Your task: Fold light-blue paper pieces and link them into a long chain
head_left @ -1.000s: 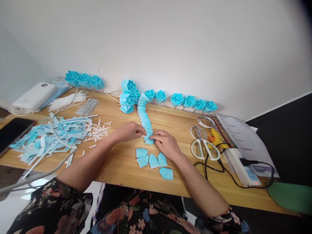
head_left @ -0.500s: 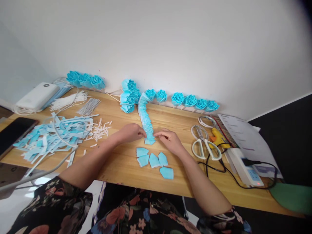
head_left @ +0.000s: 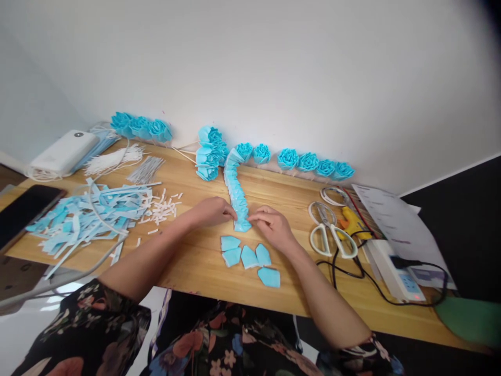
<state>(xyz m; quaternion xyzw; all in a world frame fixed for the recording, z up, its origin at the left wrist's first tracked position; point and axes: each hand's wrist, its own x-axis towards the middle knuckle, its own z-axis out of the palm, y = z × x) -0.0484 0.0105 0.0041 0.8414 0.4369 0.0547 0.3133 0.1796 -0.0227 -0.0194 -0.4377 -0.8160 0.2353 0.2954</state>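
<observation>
A long curved row of overlapping light-blue petal pieces (head_left: 236, 190) lies on the wooden table, its near end between my hands. My left hand (head_left: 214, 211), fingers bent and pressed together, touches the left edge of that end. From the right, my right hand (head_left: 273, 224) pinches at the opposite edge, thumb and forefinger close together. The fingertips partly hide the edges of the end petal. Just below the hands several loose pointed blue petals (head_left: 249, 257) lie flat, some touching each other.
Finished blue flowers (head_left: 288, 159) line the wall. At left are blue and white strips (head_left: 90, 219), a phone (head_left: 29, 214) and a white power bank (head_left: 64, 151). At right lie scissors (head_left: 332, 237), a yellow glue gun (head_left: 354, 224), tape rolls and a power strip (head_left: 401, 277) with black cable.
The whole view has shifted slightly to the right. Both hands stay at the near end of the petal row, with almost no visible finger movement.
</observation>
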